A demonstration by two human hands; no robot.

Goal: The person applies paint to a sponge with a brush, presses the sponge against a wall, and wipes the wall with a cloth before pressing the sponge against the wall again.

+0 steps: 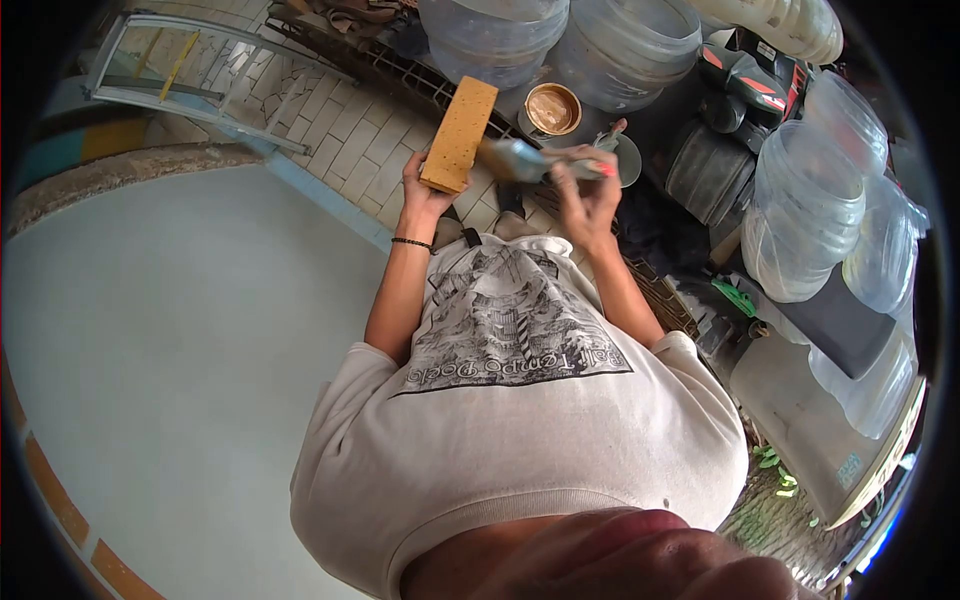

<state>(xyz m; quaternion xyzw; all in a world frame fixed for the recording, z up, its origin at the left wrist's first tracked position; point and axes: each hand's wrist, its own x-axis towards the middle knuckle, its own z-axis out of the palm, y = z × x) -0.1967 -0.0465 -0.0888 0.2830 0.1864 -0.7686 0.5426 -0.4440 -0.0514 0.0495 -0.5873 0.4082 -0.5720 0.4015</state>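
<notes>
My left hand [426, 190] is wrapped round the lower end of a yellow-orange brick [461, 130], which points away from me. In my right hand [588, 197] is a paintbrush [525, 160], blurred by motion, its bristle end close to the brick's right side. Just beyond the brush stands a round container [552, 108] with brown material inside. A pale green cup [628, 162] sits right behind my right hand, with what looks like a handle sticking up from it.
Large clear plastic bottles [495, 40] line the back, and more cut bottles [803, 215] stand at the right. A red and black machine [745, 80] lies among them. To the left, a metal frame [190, 85] rests on the tiled floor [345, 130] beside a broad grey surface [190, 350].
</notes>
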